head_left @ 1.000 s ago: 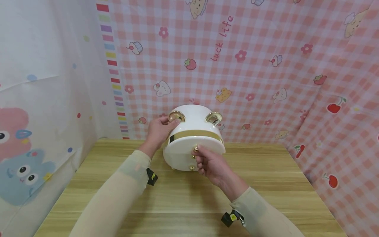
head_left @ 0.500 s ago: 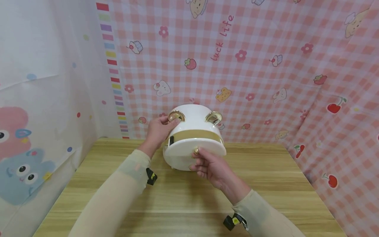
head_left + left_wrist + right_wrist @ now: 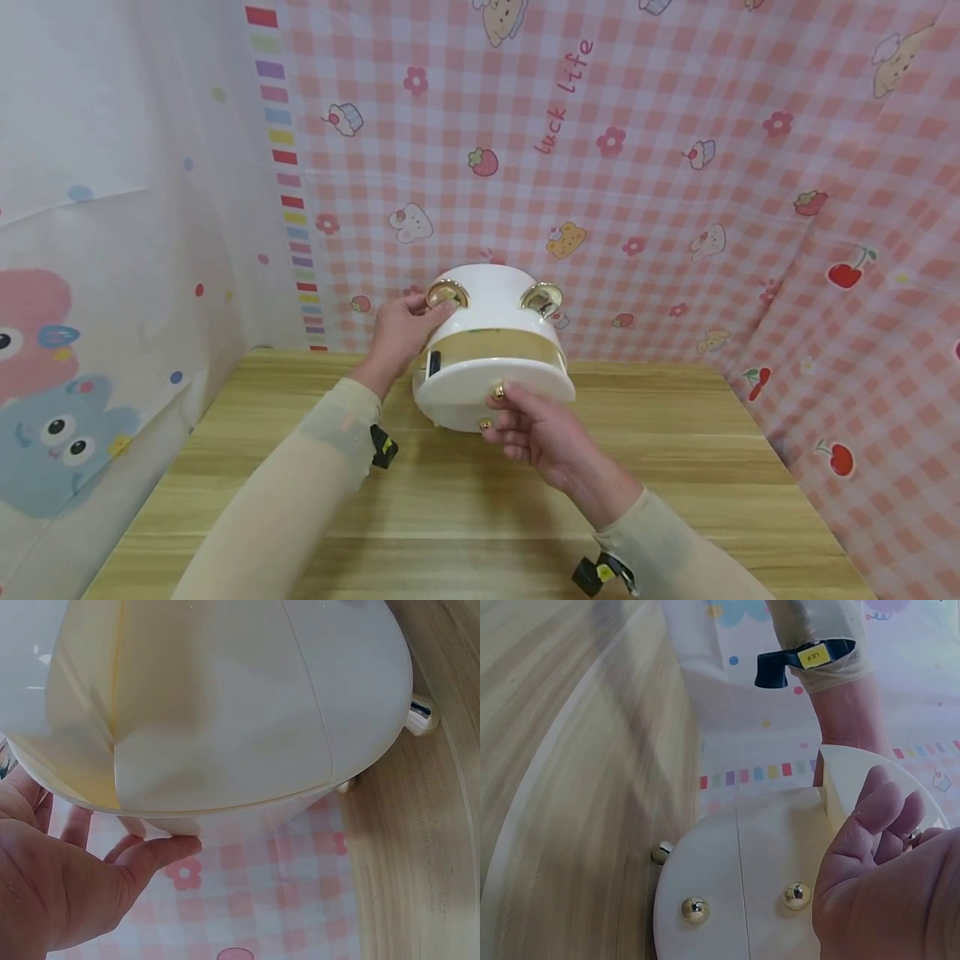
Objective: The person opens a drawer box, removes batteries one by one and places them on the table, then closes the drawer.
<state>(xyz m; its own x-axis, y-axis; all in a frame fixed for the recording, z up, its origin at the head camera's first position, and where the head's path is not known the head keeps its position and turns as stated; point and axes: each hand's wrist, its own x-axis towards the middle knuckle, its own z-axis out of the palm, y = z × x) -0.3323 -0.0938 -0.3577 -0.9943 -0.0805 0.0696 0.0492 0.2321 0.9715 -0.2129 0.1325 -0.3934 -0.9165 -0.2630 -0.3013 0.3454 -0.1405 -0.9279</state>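
A rounded white drawer box [image 3: 487, 292] with two gold rings [image 3: 542, 298] on its upper part stands on the table. Its top drawer [image 3: 457, 382] is partly pulled out, showing a yellowish inside. My right hand [image 3: 551, 437] pinches the gold knob [image 3: 498, 392] of that drawer between thumb and finger. My left hand [image 3: 401, 333] holds the box's left side, its thumb beside the left gold ring [image 3: 447, 293]. The right wrist view shows two lower knobs [image 3: 695, 910] on the closed drawer fronts. What the drawer contains is mostly hidden.
The wooden table [image 3: 450, 517] lies under the box. A pink checked cloth [image 3: 637, 192] hangs close behind it, and a white printed cloth [image 3: 150, 250] hangs on the left. Gold feet [image 3: 422, 716] raise the box off the table.
My right hand has drawn the top drawer further out toward me, and the gap behind its front has widened. My left hand and the box body have stayed in place.
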